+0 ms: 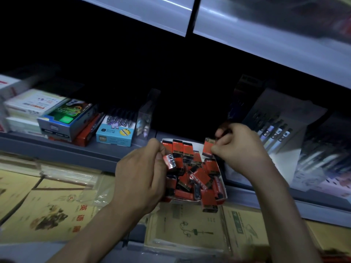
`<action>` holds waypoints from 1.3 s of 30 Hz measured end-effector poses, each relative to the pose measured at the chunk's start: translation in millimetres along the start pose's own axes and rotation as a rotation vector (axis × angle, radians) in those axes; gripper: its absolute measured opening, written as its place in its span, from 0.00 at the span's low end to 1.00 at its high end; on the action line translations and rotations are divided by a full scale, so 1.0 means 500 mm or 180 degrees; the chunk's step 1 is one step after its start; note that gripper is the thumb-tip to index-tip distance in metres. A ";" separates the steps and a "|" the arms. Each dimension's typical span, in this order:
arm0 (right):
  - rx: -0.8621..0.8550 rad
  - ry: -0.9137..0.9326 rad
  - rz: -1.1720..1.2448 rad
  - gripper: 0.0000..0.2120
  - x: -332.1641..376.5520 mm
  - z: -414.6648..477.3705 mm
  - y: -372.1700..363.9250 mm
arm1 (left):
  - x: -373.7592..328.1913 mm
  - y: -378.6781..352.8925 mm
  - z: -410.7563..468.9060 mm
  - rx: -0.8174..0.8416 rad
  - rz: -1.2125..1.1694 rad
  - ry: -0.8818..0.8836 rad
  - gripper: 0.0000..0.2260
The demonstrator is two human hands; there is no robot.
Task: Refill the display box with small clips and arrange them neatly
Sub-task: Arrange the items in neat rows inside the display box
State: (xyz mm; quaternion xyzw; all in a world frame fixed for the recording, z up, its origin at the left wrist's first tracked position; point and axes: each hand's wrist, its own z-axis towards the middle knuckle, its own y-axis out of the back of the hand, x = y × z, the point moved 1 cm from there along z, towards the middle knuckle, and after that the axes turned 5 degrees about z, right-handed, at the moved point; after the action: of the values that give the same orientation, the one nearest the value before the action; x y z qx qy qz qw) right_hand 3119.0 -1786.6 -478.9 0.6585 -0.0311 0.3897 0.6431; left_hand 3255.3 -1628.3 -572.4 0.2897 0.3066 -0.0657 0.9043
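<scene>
Both hands are working over the display box. The left hand [140,173] is gripping a small red clip pack [169,161] with a shiny wrapped end, fingers curled round it. The right hand [241,147] is pinching a second clip pack [208,149] upright between thumb and fingers at the far right of the box. The white display box [222,177] is sitting at the front edge of the grey shelf [57,150], between a blue pen box [114,135] on the left and a pen rack [275,130] on the right. Kraft-covered notebooks [190,224] are lying on the level below.

Refilling is looking largely done, since the box is holding plenty of packs. Arranging, by contrast, is only getting started. A back row [182,149] of about three packs is standing upright against the far wall, and the right hand's pack is lining up near that row. Everything else is lying in a jumbled heap [197,179], tilted and overlapping. One stray pack [209,205] is hanging over the front right corner. Most of the sorting is probably waiting to be done, pack by pack, row by row.
</scene>
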 end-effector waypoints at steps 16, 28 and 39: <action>0.0062 0.0520 -0.0531 0.10 -0.007 -0.011 -0.020 | 0.002 -0.002 -0.002 0.0040 -0.0058 0.0045 0.12; 0.0072 0.0753 -0.1229 0.03 0.006 -0.014 -0.019 | 0.005 -0.004 -0.005 0.0071 -0.0091 0.0036 0.10; -0.0012 0.0886 -0.1482 0.07 0.013 -0.011 -0.040 | 0.002 0.000 -0.003 0.0027 -0.0088 -0.0001 0.10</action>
State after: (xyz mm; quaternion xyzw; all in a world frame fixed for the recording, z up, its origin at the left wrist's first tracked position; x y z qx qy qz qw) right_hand 3131.5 -1775.3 -492.6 0.5867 0.2091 0.3181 0.7147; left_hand 3255.3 -1627.3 -574.1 0.2893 0.3101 -0.0795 0.9021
